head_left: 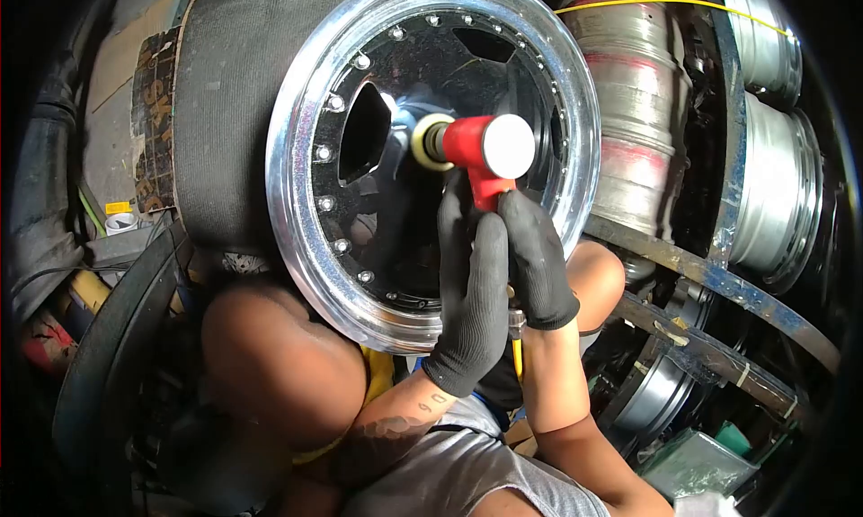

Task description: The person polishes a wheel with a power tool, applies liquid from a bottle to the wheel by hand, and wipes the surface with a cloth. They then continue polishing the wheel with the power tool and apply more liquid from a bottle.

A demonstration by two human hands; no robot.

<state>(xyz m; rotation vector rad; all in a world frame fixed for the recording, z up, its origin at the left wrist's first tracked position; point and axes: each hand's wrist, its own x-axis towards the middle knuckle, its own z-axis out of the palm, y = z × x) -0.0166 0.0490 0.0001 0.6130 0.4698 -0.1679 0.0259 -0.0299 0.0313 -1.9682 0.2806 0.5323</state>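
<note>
A car wheel rim (297, 220) with a shiny chrome lip and a glossy black, bolted centre stands tilted in front of my knees. Against its black face sits the pale yellow round pad of a red air polisher (466, 141) with a white end cap. My left hand (475, 292), in a dark grey knit glove, is closed around the polisher's handle from the left. From the right, my right hand (538, 256), gloved alike, grips the same handle. A yellow hose (518, 359) shows below the hands; the lower handle is hidden by the gloves.
Behind the wheel lies a ribbed dark padded roll (229, 112). At right, a blue metal rack (688, 263) holds several silver rims (775, 189), with a yellow line (665, 2) crossing above. A white cup (121, 221) and cables lie at left. A green-tinted container (697, 464) stands lower right.
</note>
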